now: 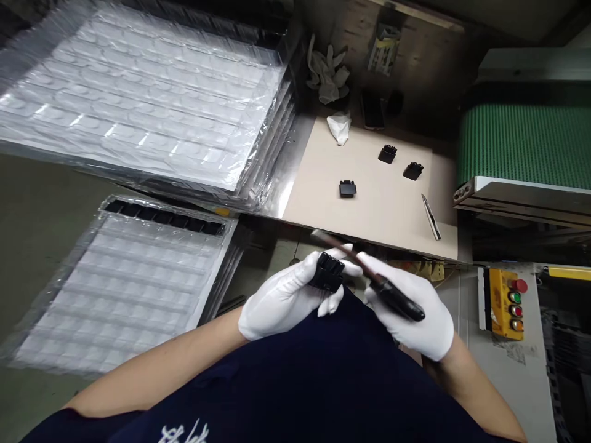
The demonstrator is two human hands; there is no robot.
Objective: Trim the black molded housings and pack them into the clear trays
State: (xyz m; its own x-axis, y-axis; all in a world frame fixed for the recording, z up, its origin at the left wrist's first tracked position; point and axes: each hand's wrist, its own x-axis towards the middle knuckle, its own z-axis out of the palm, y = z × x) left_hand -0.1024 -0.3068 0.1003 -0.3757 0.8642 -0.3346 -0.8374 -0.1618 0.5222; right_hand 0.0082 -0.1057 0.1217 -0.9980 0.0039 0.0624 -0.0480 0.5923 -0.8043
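My left hand [295, 292], in a white glove, is closed around a black plastic part [327, 272] with a row of prongs along its top. Close by on the right, my gloved right hand [413, 307] grips a black-handled tool [397, 298]. The tool's long, narrow brownish shaft or blade points up and left, its greyish tip above the held part; its exact kind is unclear. Three similar black parts lie on the beige board: one near the middle [348, 188], one farther back [387, 154] and one to the right [413, 171].
A cutter knife [431, 217] lies on the beige board [318, 203], with crumpled white tissue [340, 127] behind. Gloves [327, 74] and a phone [372, 111] sit farther back. Stacked clear trays [152, 98] stand left, another part-filled tray [133, 283] lower. Right are a green conveyor [526, 147] and yellow button box [505, 304].
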